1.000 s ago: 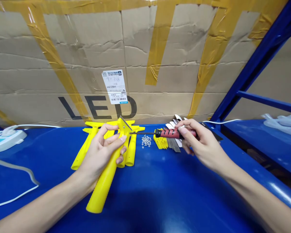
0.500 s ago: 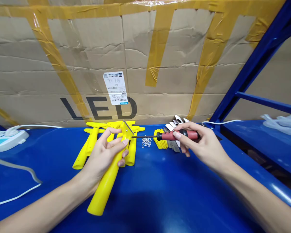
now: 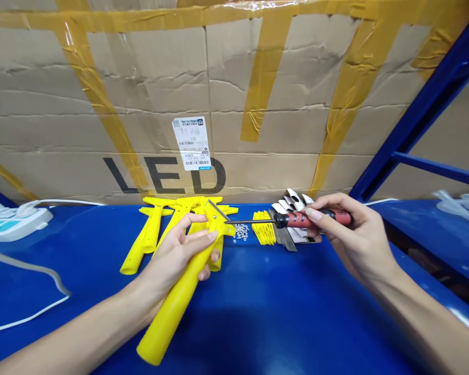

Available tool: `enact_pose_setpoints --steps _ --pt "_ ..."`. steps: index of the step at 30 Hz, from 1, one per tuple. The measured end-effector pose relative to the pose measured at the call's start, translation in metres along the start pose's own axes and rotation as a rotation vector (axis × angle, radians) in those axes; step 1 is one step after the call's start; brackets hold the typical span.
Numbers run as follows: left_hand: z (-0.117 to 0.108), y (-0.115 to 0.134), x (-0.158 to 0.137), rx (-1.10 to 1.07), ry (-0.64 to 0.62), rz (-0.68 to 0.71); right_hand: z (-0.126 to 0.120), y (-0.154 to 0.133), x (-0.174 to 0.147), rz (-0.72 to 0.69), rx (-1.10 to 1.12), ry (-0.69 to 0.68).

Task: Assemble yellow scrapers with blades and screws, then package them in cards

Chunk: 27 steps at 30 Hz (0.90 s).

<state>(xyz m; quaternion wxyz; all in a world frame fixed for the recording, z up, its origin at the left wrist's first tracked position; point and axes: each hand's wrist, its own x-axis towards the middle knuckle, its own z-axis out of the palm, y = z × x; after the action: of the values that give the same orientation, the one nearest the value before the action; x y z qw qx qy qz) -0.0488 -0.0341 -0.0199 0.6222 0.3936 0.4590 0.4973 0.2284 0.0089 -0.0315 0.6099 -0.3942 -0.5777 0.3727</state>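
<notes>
My left hand (image 3: 180,252) is wrapped round a yellow plastic scraper (image 3: 170,307), its handle slanting down toward me. A thin metal blade and a small screw show at the scraper's head. In my right hand (image 3: 361,234) is a red and black screwdriver (image 3: 293,220), held level with its shaft pointing left. The tip appears beside the right edge of the scraper's head; whether it touches I cannot tell. Behind my left hand lie several yellow scraper handles (image 3: 150,229). A heap of small metal fasteners (image 3: 241,232) lies beneath the screwdriver shaft.
Stacked yellow plates (image 3: 263,228), dark flat blades (image 3: 284,238) and white curled pieces (image 3: 293,200) lie on the blue surface (image 3: 258,312). Behind stands a taped cardboard box (image 3: 226,88). A power strip (image 3: 19,224) is at left, a blue frame post (image 3: 418,99) at right.
My right hand has drawn the screwdriver to the right. The scraper has turned in my left hand, so more of its head's face shows. The view has shifted slightly.
</notes>
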Motion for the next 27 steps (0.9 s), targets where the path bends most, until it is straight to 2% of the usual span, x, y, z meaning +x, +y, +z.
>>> enact_pose_setpoints --steps 8,17,19,24,25,27 --pt "0.004 0.002 -0.001 -0.004 -0.018 -0.064 0.004 0.000 -0.002 -0.032 0.034 0.036" --pt "0.007 0.005 -0.008 -0.002 -0.049 -0.079 0.004 0.002 -0.003 -0.026 -0.038 0.015" --pt "0.007 0.005 -0.007 -0.008 -0.039 -0.074 0.004 0.000 -0.003 -0.082 -0.105 0.008" --pt "0.002 0.002 -0.003 0.001 0.001 -0.047 0.005 -0.013 -0.004 -0.386 -0.364 -0.080" --pt "0.002 0.001 -0.002 0.009 0.008 -0.035 0.005 -0.016 -0.005 -0.403 -0.402 -0.087" --pt "0.002 0.001 -0.002 0.021 0.030 -0.010 0.005 -0.020 -0.007 -0.353 -0.434 -0.075"
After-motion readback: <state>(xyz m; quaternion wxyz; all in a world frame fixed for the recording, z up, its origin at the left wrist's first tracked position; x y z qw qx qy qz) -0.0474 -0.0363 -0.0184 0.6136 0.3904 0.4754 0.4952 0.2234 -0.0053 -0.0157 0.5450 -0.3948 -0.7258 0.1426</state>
